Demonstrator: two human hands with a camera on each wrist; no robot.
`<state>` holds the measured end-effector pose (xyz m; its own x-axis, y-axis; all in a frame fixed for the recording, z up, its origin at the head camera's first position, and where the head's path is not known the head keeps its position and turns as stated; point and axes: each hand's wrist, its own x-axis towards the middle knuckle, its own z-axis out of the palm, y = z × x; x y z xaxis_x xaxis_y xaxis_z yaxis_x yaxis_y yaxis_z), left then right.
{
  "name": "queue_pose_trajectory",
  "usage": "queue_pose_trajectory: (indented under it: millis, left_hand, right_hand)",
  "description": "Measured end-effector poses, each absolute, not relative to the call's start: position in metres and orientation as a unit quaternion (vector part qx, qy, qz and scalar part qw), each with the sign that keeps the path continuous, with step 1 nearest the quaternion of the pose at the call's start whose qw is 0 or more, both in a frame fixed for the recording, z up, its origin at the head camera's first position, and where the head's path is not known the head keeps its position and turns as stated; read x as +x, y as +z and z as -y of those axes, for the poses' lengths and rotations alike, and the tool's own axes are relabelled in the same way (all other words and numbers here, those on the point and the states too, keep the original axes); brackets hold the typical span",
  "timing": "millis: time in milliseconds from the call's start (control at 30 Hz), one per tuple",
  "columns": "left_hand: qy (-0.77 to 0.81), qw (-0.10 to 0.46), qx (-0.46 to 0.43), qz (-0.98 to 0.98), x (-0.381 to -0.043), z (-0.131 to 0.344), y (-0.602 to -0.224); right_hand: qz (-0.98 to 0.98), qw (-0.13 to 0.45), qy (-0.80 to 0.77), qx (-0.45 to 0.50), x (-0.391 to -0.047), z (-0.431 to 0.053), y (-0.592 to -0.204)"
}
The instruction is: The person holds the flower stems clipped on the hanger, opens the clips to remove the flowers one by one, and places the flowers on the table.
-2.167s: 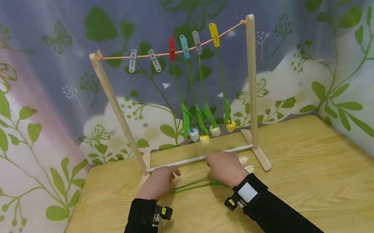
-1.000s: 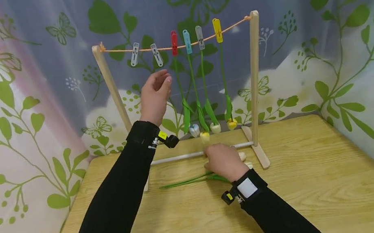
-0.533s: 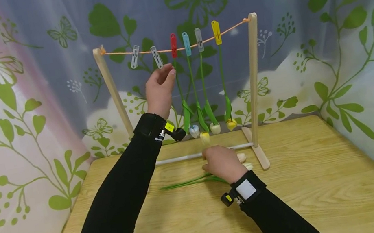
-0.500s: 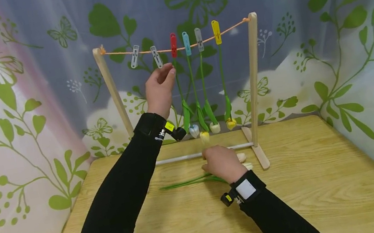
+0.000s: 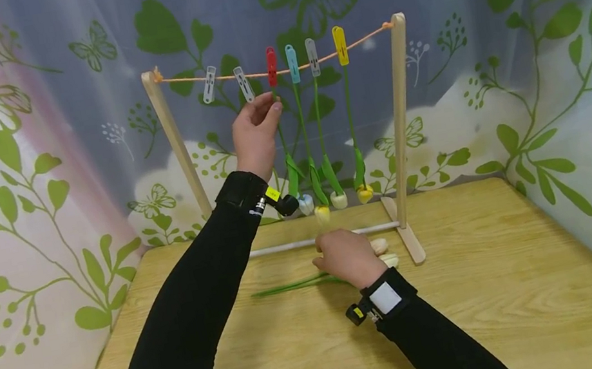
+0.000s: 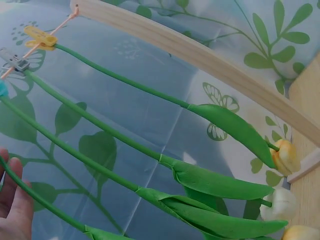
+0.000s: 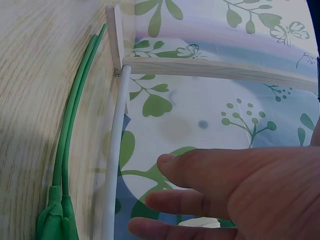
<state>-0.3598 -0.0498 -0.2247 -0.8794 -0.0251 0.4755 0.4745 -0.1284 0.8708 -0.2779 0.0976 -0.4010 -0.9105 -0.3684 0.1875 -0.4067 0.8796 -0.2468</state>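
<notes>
In the head view my left hand (image 5: 255, 132) is raised to the stem just under a red clothespin (image 5: 272, 66). That artificial tulip (image 6: 55, 207) hangs head down; in the left wrist view its stem crosses my fingertips, which look relaxed. My right hand (image 5: 348, 257) hovers low over the table, thumb and fingers straight in the right wrist view (image 7: 200, 195). Beneath it lie a pinkish tulip (image 5: 379, 246) and a white tulip (image 5: 390, 261), their green stems (image 7: 75, 110) pointing left. A blue clothespin (image 5: 293, 64), a grey one (image 5: 313, 57) and a yellow one (image 5: 340, 45) each hold another hanging tulip.
Two clothespins without flowers, one (image 5: 209, 84) left of the other (image 5: 244, 84), hang on the orange cord (image 5: 368, 37). Wooden posts (image 5: 403, 121) carry the cord, joined low by a white rod (image 7: 115, 150). A leaf-patterned curtain surrounds the wooden table (image 5: 466, 286).
My left hand has risen from the table beside the tulip stems to the cord, then moved a little right to the stem under the red clothespin. My right hand has hardly moved.
</notes>
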Motion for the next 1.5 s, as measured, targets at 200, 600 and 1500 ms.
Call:
queue_pose_trajectory:
  millis: [200,600,1500]
  left_hand:
    - [-0.735,0.176,-0.173,0.632,-0.363,0.049,-0.224]
    - [-0.724,0.175,-0.166,0.646,-0.359,0.05,-0.229]
    - [-0.725,0.165,-0.159,0.649,-0.352,0.048,-0.236]
  right_hand:
    - [0.967,0.065,0.131,0.207,-0.277,-0.095,-0.399]
    - [0.963,0.049,0.144,0.221,-0.275,-0.089,-0.405]
    - [0.97,0.098,0.084,0.204,-0.287,-0.137,-0.337]
